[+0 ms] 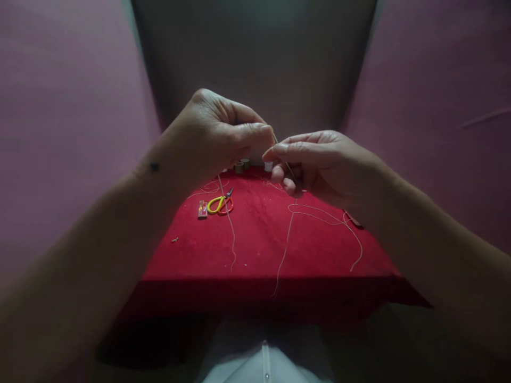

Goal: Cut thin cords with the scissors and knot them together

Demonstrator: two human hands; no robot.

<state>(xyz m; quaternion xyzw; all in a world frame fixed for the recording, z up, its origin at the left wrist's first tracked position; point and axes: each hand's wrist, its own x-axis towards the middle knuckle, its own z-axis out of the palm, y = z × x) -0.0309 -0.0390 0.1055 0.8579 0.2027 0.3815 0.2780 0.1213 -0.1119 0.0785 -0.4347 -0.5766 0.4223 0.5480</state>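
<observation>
Above the red-covered table, my left hand is closed, its thumb and finger pinching a thin cord. Close beside it on the right, my right hand also pinches the cord between thumb and forefinger, the other fingers curled beneath. A short piece of cord spans the small gap between the two pinches. One loose strand hangs below my left hand, and another strand drops below my right hand past the table's front edge. What lies inside the fingertips is hidden.
Scissors with yellow and red handles lie beside a small packet on the red cloth. Thread spools and a white spool stand at the back. A looped cord lies right. Pink fabric panels flank both sides.
</observation>
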